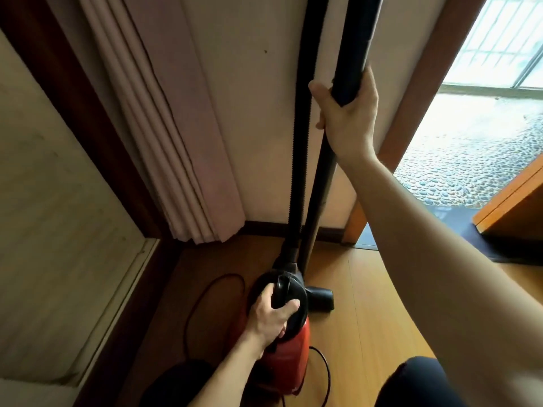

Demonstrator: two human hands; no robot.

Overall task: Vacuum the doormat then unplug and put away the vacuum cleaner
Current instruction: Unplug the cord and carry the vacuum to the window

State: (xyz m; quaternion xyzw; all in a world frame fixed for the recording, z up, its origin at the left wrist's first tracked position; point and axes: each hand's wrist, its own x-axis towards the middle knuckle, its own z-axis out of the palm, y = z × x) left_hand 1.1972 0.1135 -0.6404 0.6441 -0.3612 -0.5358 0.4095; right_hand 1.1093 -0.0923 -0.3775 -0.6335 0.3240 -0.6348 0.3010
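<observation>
Likely stowing the vacuum cleaner (289,356).
Left hand (271,317) grips its handle (283,290), right hand (348,118) wraps the wand (357,54); next, steady both upright.

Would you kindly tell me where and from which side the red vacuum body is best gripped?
Grip the black handle on top of the red vacuum body, coming down from above, as the left hand does now: the handle arches clear of the rounded casing, so fingers can wrap it. The right hand holds the upright wand.
</observation>
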